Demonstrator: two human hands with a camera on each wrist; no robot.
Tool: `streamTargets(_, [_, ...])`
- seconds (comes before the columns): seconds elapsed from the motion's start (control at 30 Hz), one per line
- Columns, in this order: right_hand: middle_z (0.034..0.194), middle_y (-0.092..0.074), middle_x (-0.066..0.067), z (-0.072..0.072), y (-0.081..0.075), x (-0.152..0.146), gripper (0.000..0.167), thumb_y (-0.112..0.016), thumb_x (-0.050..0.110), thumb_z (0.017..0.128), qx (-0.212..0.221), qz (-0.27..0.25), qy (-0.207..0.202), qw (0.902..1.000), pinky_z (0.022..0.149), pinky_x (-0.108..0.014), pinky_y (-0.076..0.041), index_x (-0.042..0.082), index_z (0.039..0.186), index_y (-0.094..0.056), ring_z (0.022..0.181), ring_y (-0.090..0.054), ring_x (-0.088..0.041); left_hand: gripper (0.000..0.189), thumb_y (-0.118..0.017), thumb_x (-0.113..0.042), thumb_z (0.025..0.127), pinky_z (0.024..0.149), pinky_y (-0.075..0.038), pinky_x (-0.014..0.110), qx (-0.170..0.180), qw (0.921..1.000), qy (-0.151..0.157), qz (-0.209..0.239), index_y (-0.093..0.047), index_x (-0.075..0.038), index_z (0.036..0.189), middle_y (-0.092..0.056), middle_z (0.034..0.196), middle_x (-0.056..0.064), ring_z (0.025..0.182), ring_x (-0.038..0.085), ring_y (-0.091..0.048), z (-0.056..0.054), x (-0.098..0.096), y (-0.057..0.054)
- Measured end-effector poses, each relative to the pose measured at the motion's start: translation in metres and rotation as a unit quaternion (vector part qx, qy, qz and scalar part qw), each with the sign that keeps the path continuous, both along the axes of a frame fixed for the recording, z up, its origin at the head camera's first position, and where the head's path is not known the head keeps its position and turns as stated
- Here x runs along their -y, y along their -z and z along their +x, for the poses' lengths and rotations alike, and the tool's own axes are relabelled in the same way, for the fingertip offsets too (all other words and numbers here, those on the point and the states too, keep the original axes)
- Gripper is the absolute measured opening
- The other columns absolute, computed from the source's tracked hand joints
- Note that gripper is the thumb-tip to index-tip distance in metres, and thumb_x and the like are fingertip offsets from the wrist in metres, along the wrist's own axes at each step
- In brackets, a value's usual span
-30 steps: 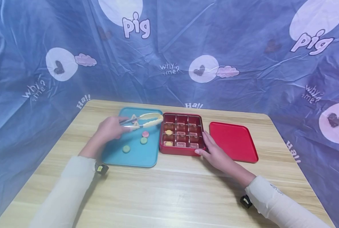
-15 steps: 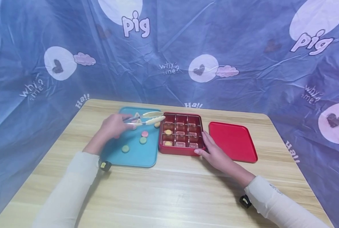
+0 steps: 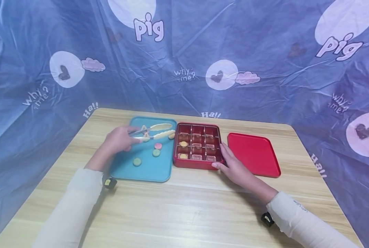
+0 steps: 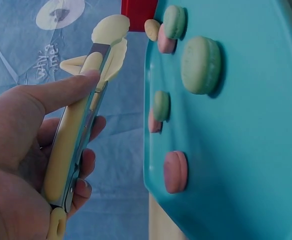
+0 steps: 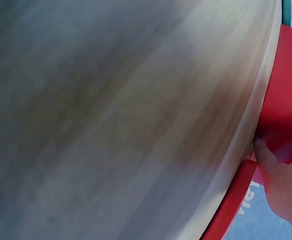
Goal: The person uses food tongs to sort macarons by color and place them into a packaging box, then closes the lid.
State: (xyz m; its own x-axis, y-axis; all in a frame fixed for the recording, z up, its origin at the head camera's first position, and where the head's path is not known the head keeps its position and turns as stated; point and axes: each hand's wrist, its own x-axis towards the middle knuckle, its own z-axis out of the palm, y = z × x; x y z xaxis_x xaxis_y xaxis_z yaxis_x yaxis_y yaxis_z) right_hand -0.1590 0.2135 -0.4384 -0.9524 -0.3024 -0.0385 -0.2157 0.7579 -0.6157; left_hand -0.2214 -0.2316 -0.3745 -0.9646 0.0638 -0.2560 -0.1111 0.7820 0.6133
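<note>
In the head view my left hand (image 3: 118,139) grips a pair of tongs (image 3: 161,127) with cream tips and metal arms. The tips stand apart with nothing between them, above the far right part of a blue tray (image 3: 153,172). A yellow macaron (image 3: 171,136) lies right by the lower tip. A pink macaron (image 3: 158,146) and two green macarons (image 3: 137,162) lie nearer me. To the right is a red box (image 3: 198,164) with a clear divided insert. Yellow macarons (image 3: 183,144) sit in two left-hand compartments. My right hand (image 3: 234,165) rests along its right side, fingers extended, thumb at the front corner.
A red lid (image 3: 254,155) lies on the wooden table (image 3: 187,210) right of the box. In the left wrist view, more macarons show on the tray, including a pink one (image 4: 176,171) near its edge. A blue printed curtain (image 3: 184,51) hangs behind the table.
My left hand and the tongs first shifted slightly right, then back left, bringing the tips away from the box's edge. The right hand and box have stayed put.
</note>
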Motion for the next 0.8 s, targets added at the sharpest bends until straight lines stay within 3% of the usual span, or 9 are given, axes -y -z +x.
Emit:
streamTargets(0.13, [0.170,-0.007,-0.012,0.000,0.001,0.000,0.102,-0.062,0.061,0.092,0.000,-0.001,0.002,1.0000,0.116,-0.064,-0.029,0.016,0.163,-0.005,0.155,-0.012,-0.038,0.071,-0.077,-0.040,0.087,0.051,-0.046,0.031,-0.005,1.0000,0.004,-0.005,-0.050,-0.022,0.150,-0.057,0.059,0.000,0.053,0.020,-0.059,0.001,0.003,0.005])
streamTargets(0.43, [0.170,-0.007,-0.013,0.000,0.000,0.001,0.103,-0.063,0.060,0.091,0.000,0.002,0.000,1.0000,0.116,-0.064,-0.030,0.015,0.163,-0.004,0.155,-0.013,-0.039,0.070,-0.076,-0.039,0.086,0.060,-0.046,0.035,-0.030,0.9985,0.028,-0.036,-0.052,-0.020,0.148,-0.061,0.058,0.000,0.052,0.016,-0.056,-0.002,0.008,0.016])
streamTargets(0.8, [0.170,-0.006,-0.013,0.001,0.000,0.001,0.103,-0.061,0.060,0.092,-0.001,0.004,0.001,1.0000,0.116,-0.064,-0.029,0.015,0.163,-0.004,0.155,-0.013,-0.039,0.072,-0.078,-0.040,0.083,0.066,-0.046,0.035,-0.023,0.9986,0.036,-0.031,-0.053,-0.018,0.147,-0.062,0.062,0.000,0.059,0.018,-0.059,-0.004,0.012,0.024])
